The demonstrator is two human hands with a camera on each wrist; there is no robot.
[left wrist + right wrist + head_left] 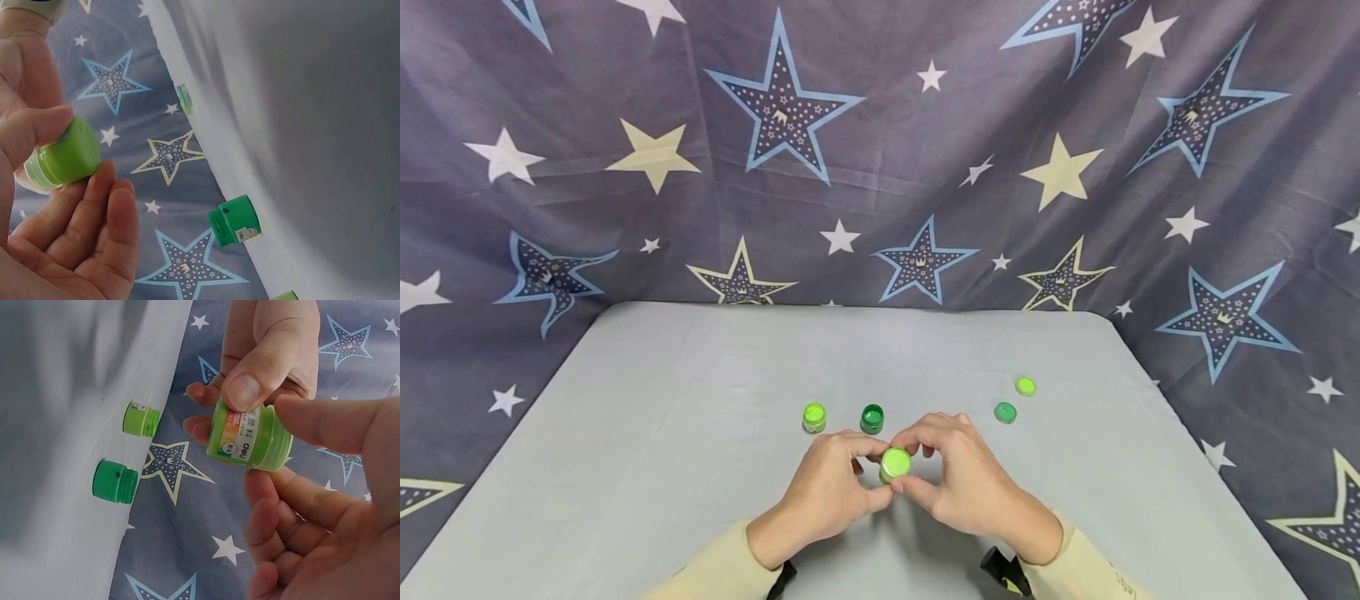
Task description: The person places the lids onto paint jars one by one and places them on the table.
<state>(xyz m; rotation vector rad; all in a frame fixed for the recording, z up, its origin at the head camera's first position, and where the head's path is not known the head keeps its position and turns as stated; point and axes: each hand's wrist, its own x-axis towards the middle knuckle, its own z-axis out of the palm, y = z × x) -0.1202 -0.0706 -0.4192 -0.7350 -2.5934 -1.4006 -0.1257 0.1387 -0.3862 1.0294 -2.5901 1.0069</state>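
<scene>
our left hand (829, 483) pinches the light green jar (237, 440), our right hand (958, 482) pinches its lid (896, 462); we should hold it straight and turn gently.

Cropped lime jar (286, 296), left wrist view

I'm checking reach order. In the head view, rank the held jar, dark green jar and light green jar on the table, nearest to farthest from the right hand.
1. Held jar, touching the right hand at its fingertips.
2. Dark green jar, on the table, left of that hand.
3. Light green jar, on the table, farther left.
</scene>
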